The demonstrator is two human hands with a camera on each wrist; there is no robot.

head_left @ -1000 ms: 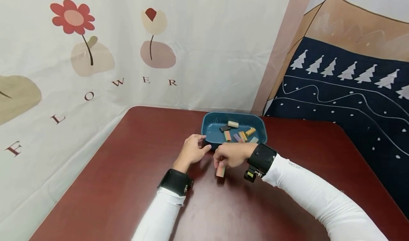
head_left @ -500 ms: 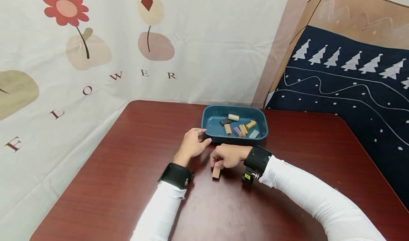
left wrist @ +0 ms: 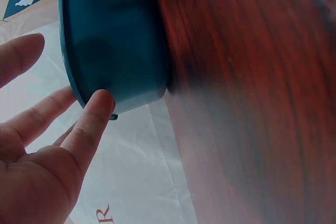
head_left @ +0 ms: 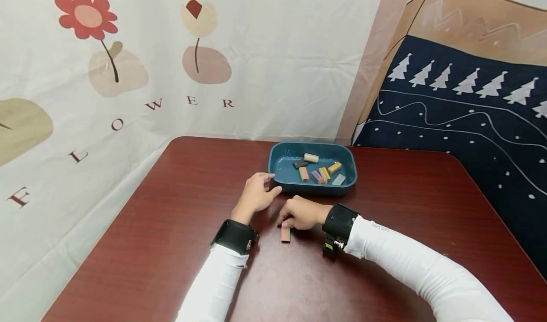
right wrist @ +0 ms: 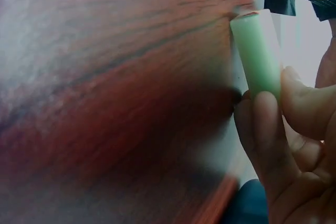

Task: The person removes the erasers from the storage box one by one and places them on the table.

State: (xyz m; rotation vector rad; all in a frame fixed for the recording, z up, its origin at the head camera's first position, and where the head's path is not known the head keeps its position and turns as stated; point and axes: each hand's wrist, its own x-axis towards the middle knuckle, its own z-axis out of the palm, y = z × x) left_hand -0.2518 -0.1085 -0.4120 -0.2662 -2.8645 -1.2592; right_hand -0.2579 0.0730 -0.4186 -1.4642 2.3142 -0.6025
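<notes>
My right hand (head_left: 301,213) pinched one end of a striped block (head_left: 286,234) with curled fingers (right wrist: 268,129), the block lying on the desk (head_left: 171,246) just in front of me. My left hand (head_left: 255,194) lay relaxed, its fingers (left wrist: 94,116) straight and touching the near wall of the blue tray (head_left: 278,182), which held several more small blocks (head_left: 318,167).

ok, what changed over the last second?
The right hand drew back toward the person and lowered the striped block from upright in the air to flat on the table; its fingers still pinch the block's end. The left hand stayed against the tray rim, and the tray's pieces look unmoved.
</notes>
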